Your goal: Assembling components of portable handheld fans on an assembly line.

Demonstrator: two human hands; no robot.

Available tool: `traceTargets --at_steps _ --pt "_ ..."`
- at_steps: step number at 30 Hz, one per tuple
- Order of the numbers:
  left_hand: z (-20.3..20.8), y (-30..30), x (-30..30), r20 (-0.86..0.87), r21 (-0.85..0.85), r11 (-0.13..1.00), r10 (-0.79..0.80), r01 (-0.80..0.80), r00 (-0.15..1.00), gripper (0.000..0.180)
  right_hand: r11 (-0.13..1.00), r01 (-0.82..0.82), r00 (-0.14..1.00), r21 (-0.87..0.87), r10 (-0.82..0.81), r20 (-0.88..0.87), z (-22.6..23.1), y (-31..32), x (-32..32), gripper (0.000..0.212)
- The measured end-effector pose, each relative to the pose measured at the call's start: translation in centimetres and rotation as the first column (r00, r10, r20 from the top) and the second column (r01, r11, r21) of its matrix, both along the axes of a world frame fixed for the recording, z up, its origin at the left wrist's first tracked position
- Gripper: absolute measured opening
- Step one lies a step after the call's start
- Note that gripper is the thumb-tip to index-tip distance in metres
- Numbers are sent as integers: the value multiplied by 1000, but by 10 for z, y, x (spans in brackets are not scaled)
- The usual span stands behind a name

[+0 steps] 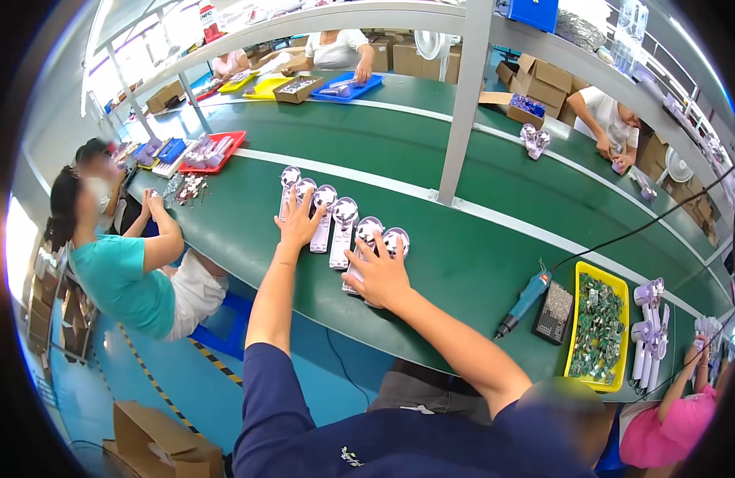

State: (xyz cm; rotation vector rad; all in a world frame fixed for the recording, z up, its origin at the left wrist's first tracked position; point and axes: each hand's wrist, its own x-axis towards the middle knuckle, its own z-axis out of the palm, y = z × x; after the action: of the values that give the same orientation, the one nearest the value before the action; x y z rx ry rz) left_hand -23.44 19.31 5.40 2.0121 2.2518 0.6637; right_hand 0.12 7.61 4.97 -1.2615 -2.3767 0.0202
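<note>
Six pale purple units (345, 231) with round heads lie side by side in a slanting row on the green desk (455, 279), directly in front of the person, their handles pointing toward the desk's near edge. The left hand (301, 227) lies over the left part of the row, its grip spread, fingers apart on the units; the right hand (381, 275) is likewise spread over the two rightmost ones, its grip apart too. To the right of the hands lie one teal screwdriver (524, 303), one dark box (554, 313) of small parts and one yellow tray (625, 334) heaped with green boards (597, 323), too many to count. Past the tray sits a cluster of more purple parts (646, 338), overlapping too much to count. One red tray (237, 142) of pale parts stands at the left. One upright post (467, 103) rises beyond the row, blocking a strip of the far side, and the screwdriver's black cable (622, 239) crosses the view toward the upper right.
</note>
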Motion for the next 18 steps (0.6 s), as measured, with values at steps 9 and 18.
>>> traceTargets --at_steps 9,18 --pt "-2 -29 31 -29 141 977 -156 158 987 74 1000 20 999 -5 -20 39 9 -22 38 51" --pt "-4 -86 76 -25 91 977 -189 190 982 77 999 7 1000 48 -7 9 13 -71 81 53"
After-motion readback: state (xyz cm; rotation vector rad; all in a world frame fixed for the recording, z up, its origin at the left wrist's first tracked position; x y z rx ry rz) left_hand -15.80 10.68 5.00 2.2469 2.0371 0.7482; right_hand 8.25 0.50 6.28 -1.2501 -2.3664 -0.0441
